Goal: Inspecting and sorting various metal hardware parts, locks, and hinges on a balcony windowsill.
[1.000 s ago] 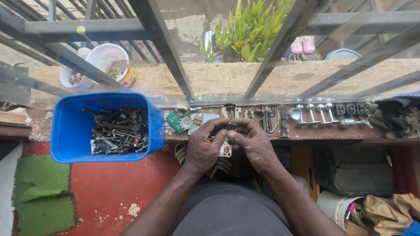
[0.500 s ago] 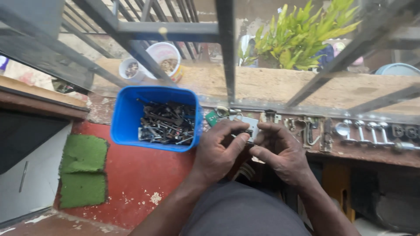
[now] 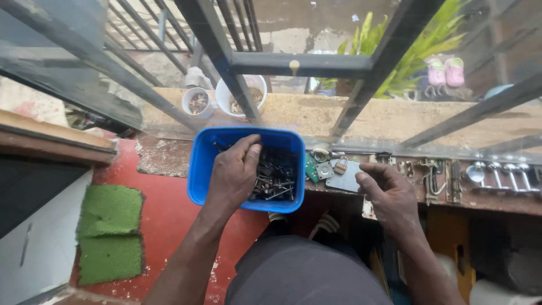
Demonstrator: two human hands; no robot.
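Since the earlier frames your hands have parted. They were together at mid-frame working a small metal piece; now your left hand is down inside the blue bin at centre-left, palm down on the heap of dark metal hardware. The left fingers are spread loosely and curled into the heap; whether they pinch any piece, you cannot tell, since the hand covers what lies under it.

Your right hand has stayed at the counter edge, right of centre. Its fingers are bent inward, close together, with the tips just beside a grey flat plate. Whether they touch it or hold something small is hard to make out.

The view has also shifted: the bin now sits nearer the centre.

Beside the plate lie a small brass padlock and a green circuit board, partly hidden by the bin wall. The row of chrome knobs at right is cut off by the frame edge. Window bars cross the upper frame and blur two white cups beyond.
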